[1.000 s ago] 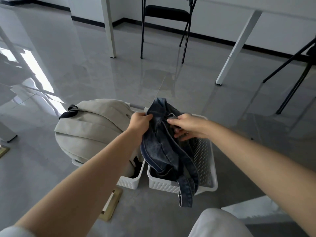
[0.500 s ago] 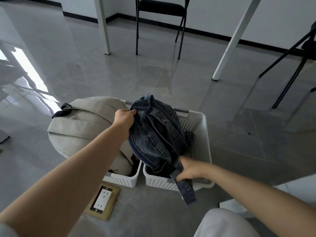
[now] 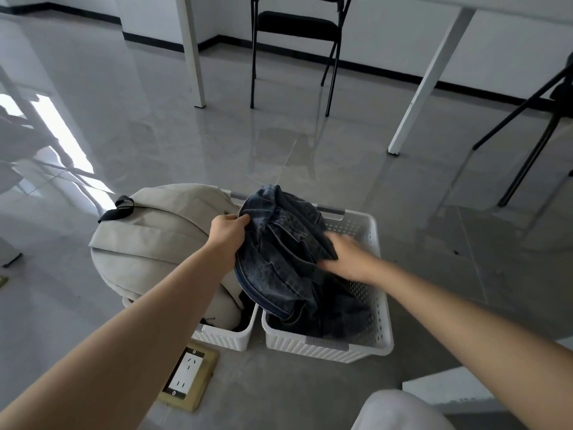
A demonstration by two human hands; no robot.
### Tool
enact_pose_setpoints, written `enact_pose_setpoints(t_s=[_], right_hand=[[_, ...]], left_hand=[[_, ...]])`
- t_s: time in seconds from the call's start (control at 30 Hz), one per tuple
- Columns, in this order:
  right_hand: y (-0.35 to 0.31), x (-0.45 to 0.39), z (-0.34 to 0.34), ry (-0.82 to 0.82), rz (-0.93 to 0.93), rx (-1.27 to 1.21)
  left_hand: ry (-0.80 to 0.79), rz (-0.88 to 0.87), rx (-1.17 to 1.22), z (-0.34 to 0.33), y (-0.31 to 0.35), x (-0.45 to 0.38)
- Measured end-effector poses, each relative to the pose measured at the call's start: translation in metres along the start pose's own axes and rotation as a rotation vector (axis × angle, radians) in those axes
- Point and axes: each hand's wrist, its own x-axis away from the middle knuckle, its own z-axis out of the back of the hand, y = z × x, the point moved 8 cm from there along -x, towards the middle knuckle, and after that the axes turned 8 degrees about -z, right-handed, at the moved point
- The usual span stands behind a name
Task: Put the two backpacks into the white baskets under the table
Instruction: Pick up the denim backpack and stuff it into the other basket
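Note:
Two white perforated baskets stand side by side on the grey floor. A beige backpack fills the left basket and bulges out over its left side. A dark denim backpack sits partly inside the right basket, its top still above the rim. My left hand grips the denim backpack's upper left edge. My right hand, blurred by motion, presses on the backpack's right side and straps; whether it grips them I cannot tell.
A brass floor socket lies just in front of the left basket. White table legs and a black folding chair stand farther back, black tripod legs at the right. My knee is at the bottom edge.
My right hand left the dangling strap at the basket's front edge and moved up onto the denim backpack's right side. The strap now lies inside the basket and the bag has sunk lower.

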Motion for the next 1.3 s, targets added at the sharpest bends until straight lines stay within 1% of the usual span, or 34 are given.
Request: enact_pose_setpoints(t_s=[0.03,0.07,0.1,0.13,0.23,0.37,0.4,0.47,0.57,0.6,0.63,0.7,0.73,0.77,0.8,0.87,0.9,0.97,1.0,1.03,1.07,1.13,1.2,1.23,1.3], right_hand=[[-0.017,0.001,0.011,0.047,0.079,-0.133],[-0.036,0.004,0.021,0.088,0.152,-0.195],[-0.051,0.006,0.026,0.113,0.208,-0.171],[-0.064,0.007,0.027,0.116,0.226,-0.099],[-0.072,-0.003,0.024,0.175,0.189,0.060],[-0.074,0.004,0.057,0.443,0.133,0.048],[-0.076,0.011,0.071,0.516,0.145,0.025],[-0.085,0.032,0.108,0.661,0.204,-0.046],[-0.104,0.073,0.160,0.853,0.375,-0.078],[-0.110,0.088,0.171,0.902,0.441,-0.063],[-0.115,0.100,0.180,0.940,0.503,-0.038],[-0.122,0.123,0.190,0.999,0.607,0.031],[-0.124,0.131,0.194,1.018,0.641,0.067],[-0.124,0.137,0.198,1.033,0.666,0.099],[-0.123,0.139,0.201,1.041,0.685,0.131],[-0.114,0.133,0.204,1.012,0.686,0.129],[-0.105,0.122,0.203,0.966,0.652,0.063],[-0.085,0.101,0.198,0.888,0.537,-0.136],[-0.074,0.088,0.189,0.854,0.458,-0.213],[-0.065,0.076,0.176,0.783,0.371,-0.249],[-0.058,0.061,0.156,0.654,0.280,-0.233],[-0.049,0.038,0.099,0.304,0.165,-0.193],[-0.049,0.035,0.050,0.021,0.146,-0.364],[-0.052,0.036,0.035,-0.060,0.148,-0.453],[-0.058,0.039,0.018,-0.128,0.167,-0.499]], left_hand=[[0.000,-0.019,-0.006,-0.001,0.001,0.000],[0.005,-0.044,-0.012,-0.002,0.004,0.001],[0.016,-0.062,-0.009,-0.004,0.007,0.004],[0.035,-0.068,0.007,-0.004,0.009,0.006],[0.042,-0.077,0.057,-0.006,0.015,0.013],[-0.017,-0.179,-0.041,-0.010,0.029,0.023],[-0.051,-0.202,-0.081,-0.013,0.034,0.027],[-0.180,-0.234,-0.116,-0.030,0.045,0.038],[-0.399,-0.230,-0.044,-0.072,0.070,0.062],[-0.416,-0.279,-0.099,-0.084,0.081,0.067],[-0.396,-0.363,-0.211,-0.095,0.095,0.071],[-0.277,-0.525,-0.458,-0.105,0.122,0.075],[-0.228,-0.574,-0.520,-0.106,0.132,0.076],[-0.204,-0.607,-0.523,-0.108,0.140,0.075],[-0.192,-0.594,-0.501,-0.106,0.141,0.072],[-0.174,-0.522,-0.486,-0.098,0.128,0.061],[-0.172,-0.469,-0.464,-0.093,0.116,0.055],[-0.135,-0.321,-0.309,-0.078,0.086,0.044],[-0.102,-0.226,-0.189,-0.069,0.072,0.043],[-0.073,-0.135,-0.072,-0.061,0.062,0.041],[-0.056,-0.059,0.023,-0.057,0.057,0.042],[-0.072,0.011,0.121,-0.053,0.056,0.042],[-0.091,0.020,0.129,-0.051,0.062,0.041],[-0.089,0.009,0.117,-0.050,0.065,0.039],[-0.077,-0.003,0.092,-0.045,0.070,0.036]])
